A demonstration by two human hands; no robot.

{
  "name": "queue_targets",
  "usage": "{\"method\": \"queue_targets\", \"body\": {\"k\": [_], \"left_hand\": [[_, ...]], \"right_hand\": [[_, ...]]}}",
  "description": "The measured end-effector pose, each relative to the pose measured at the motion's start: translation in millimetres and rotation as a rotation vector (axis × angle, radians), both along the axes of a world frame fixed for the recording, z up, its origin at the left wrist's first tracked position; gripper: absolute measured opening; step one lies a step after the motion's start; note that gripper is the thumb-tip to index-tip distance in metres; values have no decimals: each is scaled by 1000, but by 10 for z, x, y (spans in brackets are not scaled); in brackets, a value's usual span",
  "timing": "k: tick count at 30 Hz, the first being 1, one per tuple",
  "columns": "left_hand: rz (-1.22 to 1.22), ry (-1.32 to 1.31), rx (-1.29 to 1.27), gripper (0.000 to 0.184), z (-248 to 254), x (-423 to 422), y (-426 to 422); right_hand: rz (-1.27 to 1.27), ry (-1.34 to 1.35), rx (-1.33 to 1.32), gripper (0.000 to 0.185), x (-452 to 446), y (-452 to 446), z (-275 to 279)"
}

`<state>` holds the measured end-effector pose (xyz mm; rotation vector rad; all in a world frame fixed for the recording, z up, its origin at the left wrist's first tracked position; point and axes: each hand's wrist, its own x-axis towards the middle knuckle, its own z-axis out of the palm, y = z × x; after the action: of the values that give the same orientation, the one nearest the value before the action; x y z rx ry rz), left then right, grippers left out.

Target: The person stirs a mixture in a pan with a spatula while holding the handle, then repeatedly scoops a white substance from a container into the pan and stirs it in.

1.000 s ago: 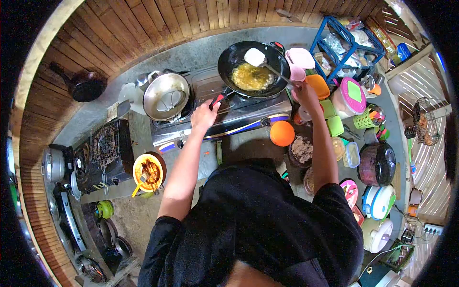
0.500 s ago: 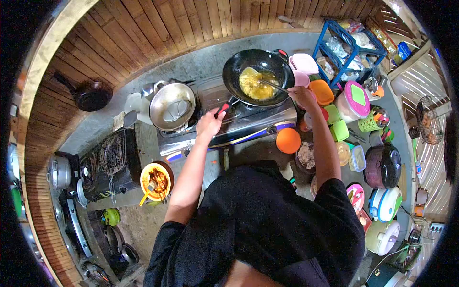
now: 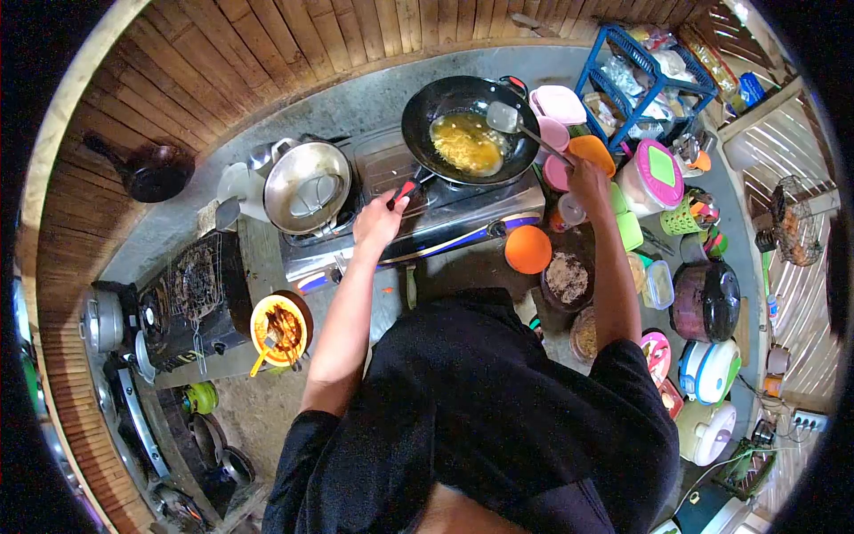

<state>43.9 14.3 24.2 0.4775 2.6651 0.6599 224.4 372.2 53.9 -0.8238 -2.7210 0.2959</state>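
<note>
A black wok [image 3: 425,116] sits on the right burner of the gas stove [image 3: 378,173], with yellow food [image 3: 467,147] lying in oil at its bottom. My left hand [image 3: 378,222] is closed around the wok's red and black handle [image 3: 405,191]. In my right hand [image 3: 587,185] is a long-handled metal spatula [image 3: 503,117]; its flat blade hangs over the right side of the wok, above the food. On the left burner stands a steel pan [image 3: 283,196] with a wire-rimmed utensil inside.
An orange bowl [image 3: 528,249] and a bowl of pale crumbly food [image 3: 567,278] are near my right forearm. Pink and green plastic containers [image 3: 629,230] crowd the right side, below a blue rack [image 3: 614,80]. A bowl of red sauce [image 3: 278,330] stands at left.
The spatula has come up out of the yellow food and moved right, and my right hand has drawn back with it. My left hand still grips the handle.
</note>
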Motion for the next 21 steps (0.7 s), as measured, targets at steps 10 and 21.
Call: {"method": "queue_targets", "body": {"k": [10, 21], "left_hand": [[8, 55, -7, 48, -74, 0, 2], [29, 13, -6, 49, -50, 1, 12]], "right_hand": [[343, -80, -499, 21, -146, 48, -266], [155, 136, -144, 27, -215, -99, -122]]}}
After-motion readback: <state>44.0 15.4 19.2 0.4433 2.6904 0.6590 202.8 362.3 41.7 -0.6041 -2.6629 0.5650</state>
